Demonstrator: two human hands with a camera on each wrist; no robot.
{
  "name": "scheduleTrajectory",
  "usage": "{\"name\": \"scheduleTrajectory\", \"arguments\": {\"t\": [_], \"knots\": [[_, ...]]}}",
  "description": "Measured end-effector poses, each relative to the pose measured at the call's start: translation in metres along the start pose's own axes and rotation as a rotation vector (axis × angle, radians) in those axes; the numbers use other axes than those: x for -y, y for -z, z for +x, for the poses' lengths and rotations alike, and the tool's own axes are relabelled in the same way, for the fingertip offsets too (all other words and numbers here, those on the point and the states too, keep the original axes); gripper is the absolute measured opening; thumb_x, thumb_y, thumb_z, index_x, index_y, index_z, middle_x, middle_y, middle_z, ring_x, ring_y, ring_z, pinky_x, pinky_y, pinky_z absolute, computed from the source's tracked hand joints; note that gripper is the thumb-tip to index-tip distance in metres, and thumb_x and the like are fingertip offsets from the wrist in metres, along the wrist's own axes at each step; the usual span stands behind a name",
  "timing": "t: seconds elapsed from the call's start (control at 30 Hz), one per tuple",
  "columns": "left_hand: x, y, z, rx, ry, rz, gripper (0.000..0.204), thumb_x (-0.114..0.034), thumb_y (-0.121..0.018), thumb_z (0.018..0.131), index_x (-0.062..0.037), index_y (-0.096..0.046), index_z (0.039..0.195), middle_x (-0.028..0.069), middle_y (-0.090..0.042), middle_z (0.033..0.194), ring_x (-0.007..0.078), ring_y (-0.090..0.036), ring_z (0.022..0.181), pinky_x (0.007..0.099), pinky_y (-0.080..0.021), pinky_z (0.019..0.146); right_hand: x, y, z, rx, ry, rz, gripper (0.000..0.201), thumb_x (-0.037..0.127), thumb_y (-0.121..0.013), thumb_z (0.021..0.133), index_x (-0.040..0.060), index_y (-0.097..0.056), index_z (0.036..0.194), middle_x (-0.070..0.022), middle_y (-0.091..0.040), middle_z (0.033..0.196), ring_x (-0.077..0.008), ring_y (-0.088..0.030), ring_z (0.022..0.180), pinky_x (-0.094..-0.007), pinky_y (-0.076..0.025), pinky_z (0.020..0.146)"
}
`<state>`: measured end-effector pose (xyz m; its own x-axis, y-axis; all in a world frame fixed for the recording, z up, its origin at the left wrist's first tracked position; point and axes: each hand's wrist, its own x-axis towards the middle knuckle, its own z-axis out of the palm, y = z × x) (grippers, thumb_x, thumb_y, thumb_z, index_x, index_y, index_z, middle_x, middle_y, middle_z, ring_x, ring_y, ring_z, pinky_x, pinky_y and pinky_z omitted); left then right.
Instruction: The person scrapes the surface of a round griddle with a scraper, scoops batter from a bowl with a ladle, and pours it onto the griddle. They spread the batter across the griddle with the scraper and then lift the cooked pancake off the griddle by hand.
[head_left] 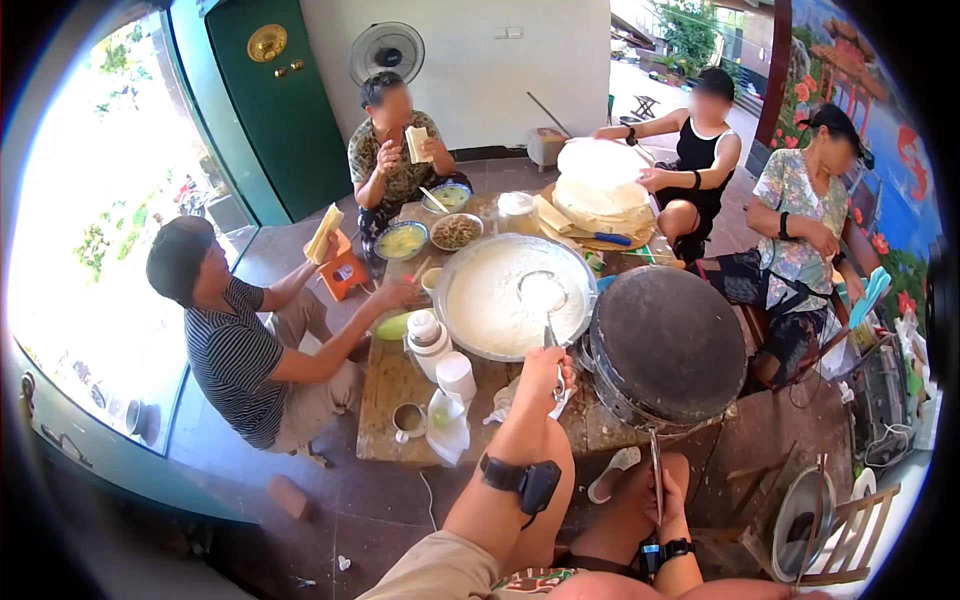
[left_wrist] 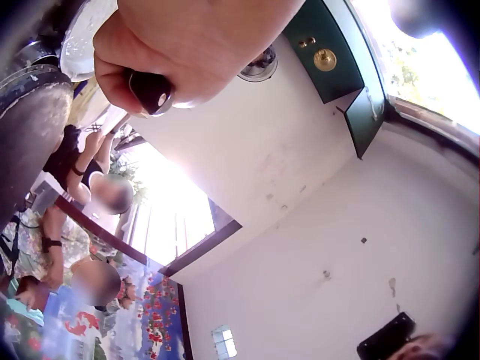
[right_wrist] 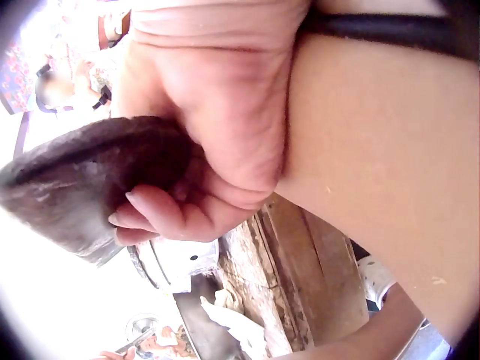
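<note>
A wide metal basin of white batter stands on the wooden table. In it lies the round bowl of a ladle, whose handle my left hand grips above the basin's near rim. The left wrist view shows my left hand curled round the handle's dark end. To the right sits a round black griddle. Below its near edge, my right hand grips a long narrow tool. In the right wrist view my right hand curls round a dark flat piece.
Around the table are several seated people, one in a striped shirt. A flask, white cup and mug stand left of my left arm. Stacked flatbreads and food bowls lie beyond the basin.
</note>
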<state>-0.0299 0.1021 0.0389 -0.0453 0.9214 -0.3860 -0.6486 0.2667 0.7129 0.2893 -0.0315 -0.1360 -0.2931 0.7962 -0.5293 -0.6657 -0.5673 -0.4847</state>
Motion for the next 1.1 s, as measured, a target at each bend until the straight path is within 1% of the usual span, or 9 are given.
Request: {"name": "scheduleTrajectory", "arguments": {"t": [0.03, 0.13, 0.23, 0.33, 0.43, 0.67, 0.97, 1.07, 1.1], "knots": [[0.001, -0.002, -0.001, -0.016, -0.005, -0.011, 0.016, -0.01, -0.048, 0.081, -0.0044, -0.048, 0.066, 0.0044, -0.048, 0.054, 0.0137, -0.046, 0.043, 0.0281, -0.038, 0.037, 0.0, -0.002, -0.001, -0.066, 0.027, -0.023, 0.029, 0.044, -0.055, 0.088, 0.0149, -0.058, 0.089, 0.0007, -0.049, 0.06, -0.0131, -0.041, 0.042, -0.0241, -0.03, 0.034], [0.003, -0.001, 0.001, -0.003, -0.016, 0.0, 0.016, -0.009, -0.048, 0.081, -0.0041, -0.048, 0.066, 0.0048, -0.048, 0.053, 0.0139, -0.046, 0.042, 0.0284, -0.038, 0.037, -0.001, 0.005, -0.001, -0.019, 0.02, 0.027, 0.029, 0.043, -0.055, 0.088, 0.0145, -0.057, 0.09, 0.0014, -0.052, 0.066, -0.0132, -0.042, 0.043, -0.0248, -0.031, 0.034], [0.003, -0.003, -0.001, 0.006, -0.022, 0.006, 0.015, -0.008, -0.048, 0.08, -0.0038, -0.048, 0.066, 0.0054, -0.048, 0.054, 0.0137, -0.046, 0.043, 0.028, -0.038, 0.038, 0.001, 0.005, -0.004, -0.033, 0.03, 0.009, 0.029, 0.043, -0.054, 0.088, 0.0149, -0.059, 0.091, 0.0016, -0.05, 0.061, -0.0135, -0.042, 0.041, -0.025, -0.032, 0.033], [0.004, -0.003, 0.0, 0.004, -0.022, -0.013, 0.013, -0.007, -0.047, 0.079, -0.0036, -0.047, 0.066, 0.006, -0.049, 0.057, 0.0134, -0.047, 0.045, 0.0278, -0.038, 0.038, -0.001, 0.025, 0.0, 0.07, 0.025, 0.04, 0.031, 0.037, -0.05, 0.093, 0.015, -0.053, 0.115, 0.004, -0.052, 0.073, -0.0103, -0.044, 0.051, -0.0217, -0.033, 0.037], [0.002, -0.005, -0.002, -0.013, -0.006, -0.016, 0.013, -0.006, -0.047, 0.08, -0.0042, -0.047, 0.067, 0.0053, -0.049, 0.058, 0.0121, -0.047, 0.046, 0.0264, -0.038, 0.038, 0.0, 0.028, 0.0, 0.177, 0.018, 0.075, 0.031, 0.036, -0.05, 0.093, 0.0145, -0.052, 0.115, 0.0034, -0.052, 0.074, -0.01, -0.044, 0.051, -0.0217, -0.033, 0.038], [0.002, -0.005, -0.002, -0.01, 0.018, 0.029, 0.012, -0.007, -0.048, 0.081, -0.0046, -0.047, 0.069, 0.0048, -0.05, 0.062, 0.01, -0.047, 0.047, 0.0251, -0.039, 0.038, -0.001, 0.026, -0.002, 0.231, 0.002, 0.129, 0.031, 0.035, -0.047, 0.094, 0.0137, -0.052, 0.115, 0.0016, -0.054, 0.075, -0.0102, -0.045, 0.05, -0.0215, -0.033, 0.038], [0.0, -0.008, -0.004, -0.054, 0.0, 0.072, 0.014, -0.008, -0.048, 0.081, -0.0028, -0.051, 0.068, 0.004, -0.048, 0.057, 0.0097, -0.046, 0.045, 0.0245, -0.039, 0.038, -0.002, 0.028, -0.001, 0.124, 0.005, 0.1, 0.03, 0.036, -0.048, 0.094, 0.0136, -0.053, 0.114, 0.0007, -0.055, 0.074, -0.011, -0.046, 0.05, -0.0233, -0.035, 0.037], [0.001, 0.0, 0.002, -0.012, 0.012, 0.098, 0.014, -0.007, -0.049, 0.082, -0.0029, -0.051, 0.069, 0.0036, -0.049, 0.057, 0.009, -0.046, 0.046, 0.024, -0.039, 0.039, -0.004, 0.033, 0.003, 0.157, 0.01, 0.076, 0.03, 0.035, -0.049, 0.093, 0.0137, -0.054, 0.113, 0.0007, -0.055, 0.073, -0.011, -0.047, 0.049, -0.0233, -0.035, 0.037], [0.001, 0.0, 0.002, -0.026, 0.016, 0.08, 0.013, -0.007, -0.049, 0.082, -0.0028, -0.051, 0.07, 0.0035, -0.049, 0.057, 0.0088, -0.046, 0.046, 0.0238, -0.039, 0.039, -0.004, 0.031, 0.003, 0.111, 0.019, 0.062, 0.029, 0.035, -0.049, 0.093, 0.0135, -0.054, 0.112, 0.0006, -0.055, 0.072, -0.0112, -0.047, 0.049, -0.0233, -0.036, 0.037]]}}
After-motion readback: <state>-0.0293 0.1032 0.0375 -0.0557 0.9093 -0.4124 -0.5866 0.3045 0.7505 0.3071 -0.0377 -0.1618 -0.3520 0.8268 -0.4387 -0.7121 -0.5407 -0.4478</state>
